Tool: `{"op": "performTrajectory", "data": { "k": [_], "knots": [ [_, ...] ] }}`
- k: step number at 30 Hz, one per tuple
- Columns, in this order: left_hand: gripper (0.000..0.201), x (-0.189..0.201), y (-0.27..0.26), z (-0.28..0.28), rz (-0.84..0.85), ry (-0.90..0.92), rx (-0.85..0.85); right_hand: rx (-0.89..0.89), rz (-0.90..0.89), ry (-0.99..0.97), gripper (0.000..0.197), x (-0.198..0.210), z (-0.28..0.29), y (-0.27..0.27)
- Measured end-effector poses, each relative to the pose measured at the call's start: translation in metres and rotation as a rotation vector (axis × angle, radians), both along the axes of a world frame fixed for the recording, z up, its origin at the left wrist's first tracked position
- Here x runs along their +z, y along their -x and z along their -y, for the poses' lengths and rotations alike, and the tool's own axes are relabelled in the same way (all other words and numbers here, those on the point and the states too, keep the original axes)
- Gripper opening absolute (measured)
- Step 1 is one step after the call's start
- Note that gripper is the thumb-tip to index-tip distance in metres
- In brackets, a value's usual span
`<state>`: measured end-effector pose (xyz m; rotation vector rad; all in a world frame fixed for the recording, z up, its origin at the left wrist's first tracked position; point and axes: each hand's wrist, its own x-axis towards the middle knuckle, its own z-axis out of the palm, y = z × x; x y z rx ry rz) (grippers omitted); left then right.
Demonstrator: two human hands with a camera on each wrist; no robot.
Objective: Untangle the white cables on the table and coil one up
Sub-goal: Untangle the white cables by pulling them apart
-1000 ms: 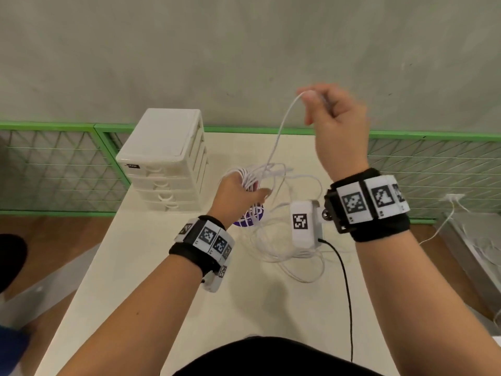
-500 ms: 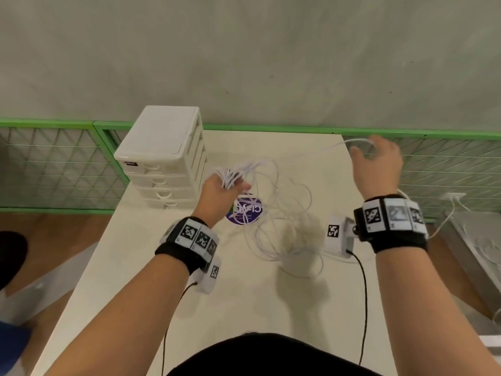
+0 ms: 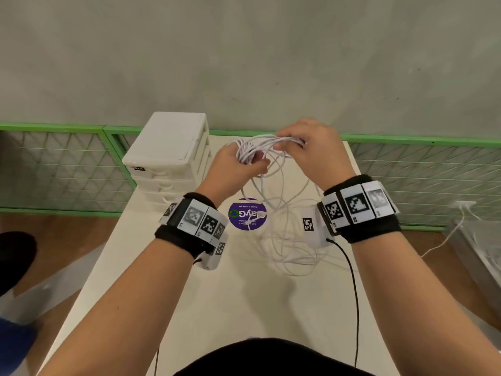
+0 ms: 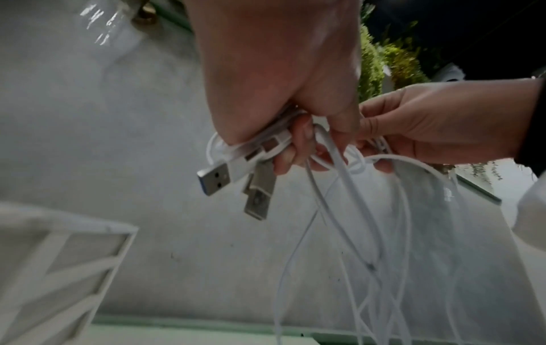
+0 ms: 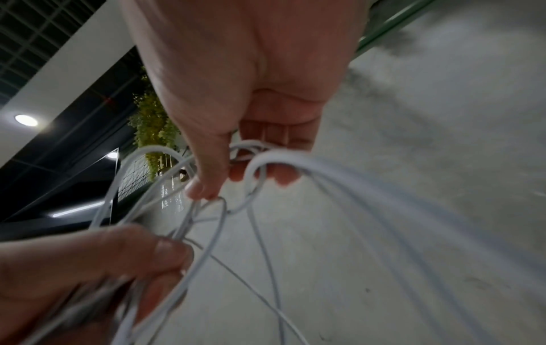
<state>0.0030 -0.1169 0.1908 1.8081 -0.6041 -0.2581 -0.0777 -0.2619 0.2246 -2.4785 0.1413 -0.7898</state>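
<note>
White cables [image 3: 273, 191] form a thin, tangled bunch held up above the far part of the counter [image 3: 244, 299]. Their upper strands are gathered between both hands, and long loose loops hang down from there and spread over the counter surface, some lying across a round purple sticker [image 3: 245, 217]. In the left wrist view the cables are slim and round, and two silver USB plugs [image 4: 233, 184] with white housings stick out below the fingers; more strands droop and cross one another underneath.

The left hand [image 3: 238, 165] is raised with its back to the head camera, its grip clenched around a bundle of several cable turns and the plug ends, with fingers [image 4: 295, 149] curled under them. The right hand [image 3: 311, 153] is held a little higher and just beside it, knuckles up, its grip grasping the cables too: from the right wrist view the thumb and fingertips [image 5: 203, 189] pinch a few strands while other loops arch over the fingers. The two hands nearly touch, joined by the short stretch of cable between them. Both forearms reach forward over the counter, each with a black wrist strap carrying square printed markers.

A white drawer unit [image 3: 168, 158] stands on the counter left of the hands.
</note>
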Motion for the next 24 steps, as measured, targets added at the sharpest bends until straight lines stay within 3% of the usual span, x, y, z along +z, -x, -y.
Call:
{"op": "performTrajectory", "data": {
  "k": [3, 8, 11, 14, 20, 24],
  "knots": [
    [0.015, -0.014, 0.005, -0.002, -0.070, -0.013, -0.009, -0.061, -0.093, 0.044, 0.019, -0.003, -0.002, -0.005],
    [0.021, -0.009, 0.000, -0.011, -0.130, 0.121, 0.046, -0.159, -0.106, 0.000, 0.027, -0.009, 0.008, -0.001],
    [0.024, -0.004, -0.006, -0.018, -0.193, 0.190, -0.015, -0.072, -0.133, -0.197, 0.021, -0.015, 0.006, 0.005],
    [0.011, -0.003, -0.011, -0.025, -0.295, 0.258, 0.002, -0.008, -0.129, -0.421, 0.015, -0.026, 0.006, 0.012],
    [0.042, -0.018, -0.020, -0.035, -0.231, -0.059, 0.043, -0.151, 0.048, -0.319, 0.017, -0.033, 0.015, 0.016],
    [0.038, -0.034, -0.039, -0.060, -0.225, -0.211, 0.283, -0.433, 0.292, -0.447, 0.014, -0.024, 0.051, 0.028]
  ]
}}
